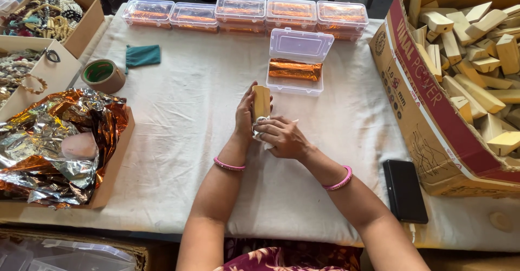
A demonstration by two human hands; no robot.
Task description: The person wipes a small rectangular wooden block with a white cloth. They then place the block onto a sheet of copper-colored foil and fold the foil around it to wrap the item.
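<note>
**Head view: one wooden block in your hands, boxes partly filled**

Your left hand (245,114) grips a wooden block (261,102) upright over the table (179,119); your right hand (281,136) is closed on a white cloth (259,133) at its base. Five closed plastic boxes (241,12) are packed, the open box (297,69) holds one foil-wrapped piece, and the carton of blocks (433,103) remains full.

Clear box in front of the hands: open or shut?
Open. The clear box has its lid tipped up and back, and an orange foil-wrapped piece lies inside, uncovered.
</note>
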